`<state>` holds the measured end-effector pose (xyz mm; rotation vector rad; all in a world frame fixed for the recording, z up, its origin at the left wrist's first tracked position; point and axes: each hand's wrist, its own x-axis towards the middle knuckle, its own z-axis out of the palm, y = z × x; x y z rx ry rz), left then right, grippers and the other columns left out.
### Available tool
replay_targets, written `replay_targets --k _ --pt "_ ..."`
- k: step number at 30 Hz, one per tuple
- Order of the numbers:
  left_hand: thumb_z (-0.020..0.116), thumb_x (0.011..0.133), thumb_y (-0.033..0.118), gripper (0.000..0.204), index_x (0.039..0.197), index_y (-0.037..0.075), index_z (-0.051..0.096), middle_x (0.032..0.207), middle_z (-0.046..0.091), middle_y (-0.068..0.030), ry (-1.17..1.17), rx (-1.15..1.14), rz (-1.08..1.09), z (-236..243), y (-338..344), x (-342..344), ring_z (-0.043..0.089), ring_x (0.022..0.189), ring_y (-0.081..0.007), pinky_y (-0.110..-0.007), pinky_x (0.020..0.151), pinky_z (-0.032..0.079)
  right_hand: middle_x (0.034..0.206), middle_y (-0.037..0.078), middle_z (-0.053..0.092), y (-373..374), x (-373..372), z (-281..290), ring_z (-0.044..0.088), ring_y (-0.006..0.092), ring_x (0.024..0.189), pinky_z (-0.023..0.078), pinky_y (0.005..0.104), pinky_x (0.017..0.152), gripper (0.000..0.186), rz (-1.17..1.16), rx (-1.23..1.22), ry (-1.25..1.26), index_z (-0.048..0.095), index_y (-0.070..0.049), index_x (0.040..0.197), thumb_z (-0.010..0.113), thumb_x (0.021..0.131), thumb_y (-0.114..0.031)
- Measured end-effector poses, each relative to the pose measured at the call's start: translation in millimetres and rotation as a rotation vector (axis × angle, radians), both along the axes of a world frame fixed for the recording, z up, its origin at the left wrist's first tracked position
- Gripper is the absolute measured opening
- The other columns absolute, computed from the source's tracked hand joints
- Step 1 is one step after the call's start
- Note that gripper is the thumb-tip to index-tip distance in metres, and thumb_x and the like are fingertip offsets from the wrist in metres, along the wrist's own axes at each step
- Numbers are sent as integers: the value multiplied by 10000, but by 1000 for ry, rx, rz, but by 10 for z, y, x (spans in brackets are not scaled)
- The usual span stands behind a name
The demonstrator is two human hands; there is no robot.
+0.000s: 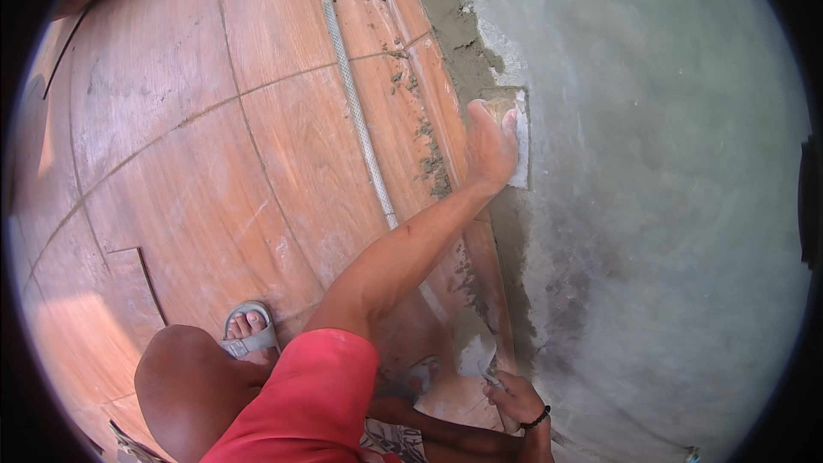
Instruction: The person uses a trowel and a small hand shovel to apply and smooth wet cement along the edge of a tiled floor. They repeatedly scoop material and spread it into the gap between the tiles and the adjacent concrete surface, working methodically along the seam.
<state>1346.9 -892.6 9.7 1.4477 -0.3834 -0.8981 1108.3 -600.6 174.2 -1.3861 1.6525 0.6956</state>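
Piece, flat and rectangular, pale along its uncovered side: lay where the damp mortar strip met the smooth grey slab. Was largely covered by the left hand, set on top with the thumb toward the slab. Left grip: touched the piece from above; could not tell how far closed, or whether clasping or merely pressing, with fingertips partly hidden. Right hand, nearer the lower edge: was closed around the handle of a trowel, blade pointing away over the border tiles. Wore a dark beaded bracelet at that wrist. Farther left: spread out in orange wood-look tiles, scattered with mortar crumbs near the strip, crossed by a pale braided hose. At lower left: rested a foot in a grey sandal, beside a bent knee and red sleeve.
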Motion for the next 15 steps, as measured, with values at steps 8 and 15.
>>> replay_targets --k 8,15 --pt "604 928 246 392 1098 -6 357 1086 568 -306 69 51 -4 150 -345 717 576 1034 -450 -536 850 432 738 144 668 -28 14 -82 679 303 717 514 382 694 332 25 1 66 604 -10 911 605 910 -342" --pt "607 923 232 408 1138 -24 374 1075 570 -327 -73 -130 -32 -139 301 -49 569 1023 -475 -527 862 427 818 192 664 -191 106 -139 670 343 793 500 410 735 358 229 110 77 624 -29 1024 592 913 -368"
